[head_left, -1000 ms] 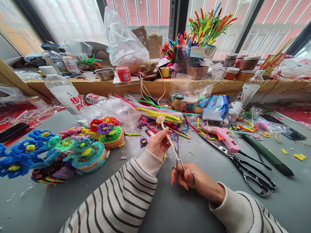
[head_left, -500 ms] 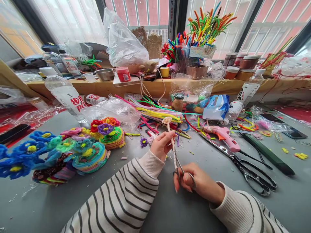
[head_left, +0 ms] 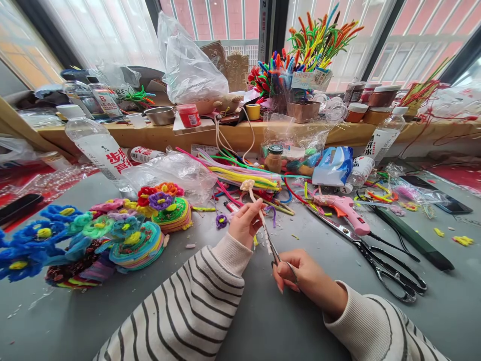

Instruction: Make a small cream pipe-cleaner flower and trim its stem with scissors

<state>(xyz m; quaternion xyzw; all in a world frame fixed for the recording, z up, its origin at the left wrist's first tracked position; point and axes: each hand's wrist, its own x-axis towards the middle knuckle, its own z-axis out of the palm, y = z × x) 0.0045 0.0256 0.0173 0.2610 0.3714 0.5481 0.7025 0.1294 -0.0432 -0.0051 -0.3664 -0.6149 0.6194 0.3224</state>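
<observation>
My left hand [head_left: 246,223] pinches the stem of a cream pipe-cleaner flower [head_left: 248,186], holding it upright above the grey table [head_left: 263,321]. My right hand [head_left: 300,277] is closed round the handles of small scissors [head_left: 273,251], whose blades meet the lower end of the stem. Both sleeves are white with dark stripes. A tiny purple flower [head_left: 221,220] lies just left of my left hand.
Finished pipe-cleaner flowers and coasters [head_left: 139,240] are heaped at the left. A pink glue gun [head_left: 347,209], large black scissors [head_left: 387,271], loose pipe cleaners [head_left: 240,173], water bottles [head_left: 99,148] and plastic bags [head_left: 176,173] crowd the back. A wooden ledge [head_left: 240,133] carries jars and bundles.
The scissor blades, apart a second ago, have closed on the stem's lower end. My right hand has shifted slightly right. The flower has tilted a little left.
</observation>
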